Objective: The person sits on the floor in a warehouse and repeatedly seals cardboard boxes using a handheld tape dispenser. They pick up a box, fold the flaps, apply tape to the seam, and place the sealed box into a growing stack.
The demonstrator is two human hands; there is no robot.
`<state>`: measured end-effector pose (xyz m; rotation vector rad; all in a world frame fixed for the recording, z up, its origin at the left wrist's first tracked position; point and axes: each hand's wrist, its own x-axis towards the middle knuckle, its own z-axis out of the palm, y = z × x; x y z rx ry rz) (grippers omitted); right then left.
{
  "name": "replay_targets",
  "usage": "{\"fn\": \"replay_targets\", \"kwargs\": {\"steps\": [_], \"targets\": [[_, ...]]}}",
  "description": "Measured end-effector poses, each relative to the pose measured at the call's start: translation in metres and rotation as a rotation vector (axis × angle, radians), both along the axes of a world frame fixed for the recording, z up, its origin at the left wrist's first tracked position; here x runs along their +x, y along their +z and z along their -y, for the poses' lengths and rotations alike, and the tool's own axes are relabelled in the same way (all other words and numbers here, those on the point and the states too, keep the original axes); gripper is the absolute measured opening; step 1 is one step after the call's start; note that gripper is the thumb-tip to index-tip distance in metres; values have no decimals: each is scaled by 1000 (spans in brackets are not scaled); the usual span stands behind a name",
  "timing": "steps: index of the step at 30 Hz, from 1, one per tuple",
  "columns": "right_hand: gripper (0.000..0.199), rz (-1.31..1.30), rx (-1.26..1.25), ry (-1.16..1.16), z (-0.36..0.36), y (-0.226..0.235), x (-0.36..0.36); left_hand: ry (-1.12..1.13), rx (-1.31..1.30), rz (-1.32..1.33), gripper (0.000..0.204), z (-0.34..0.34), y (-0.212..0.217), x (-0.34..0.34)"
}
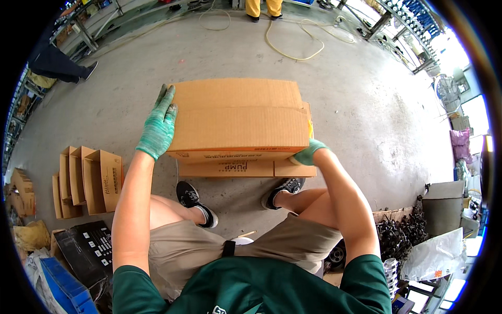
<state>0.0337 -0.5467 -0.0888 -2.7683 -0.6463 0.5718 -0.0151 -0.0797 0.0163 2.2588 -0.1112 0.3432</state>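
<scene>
A closed brown cardboard box (pixel 238 123) is in front of me, above another cardboard box (pixel 225 169) with printing on its side. Whether the upper box rests fully on the lower one I cannot tell. My left hand (pixel 159 125), in a green knit glove, presses along the upper box's left side, fingers stretched forward and together. At its near right corner is my right hand (pixel 310 152), gloved alike, gripping low with most fingers hidden by the cardboard. A bit of yellow (pixel 310 128) shows between the boxes on the right.
Several open cardboard boxes (pixel 89 180) stand nested on the floor to my left, by a black carton (pixel 86 248) and a blue bin (pixel 65 280). Dark metal parts (pixel 402 230) lie heaped at right. A hose (pixel 293 56) crosses the far floor; two people stand beyond.
</scene>
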Motion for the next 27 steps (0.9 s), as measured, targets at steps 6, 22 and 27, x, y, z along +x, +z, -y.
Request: {"fn": "replay_targets", "kwargs": {"steps": [6,22,27], "targets": [[37,42,975,-549,7,-51,5,-10,83,39,46,9,2,11],[48,-242,1019,57,-94,211,51,134,420,-166,48,23,38,-10],[67,-307,890,78,-74,202,58,238,618,-82,46,32,50,-16]]}}
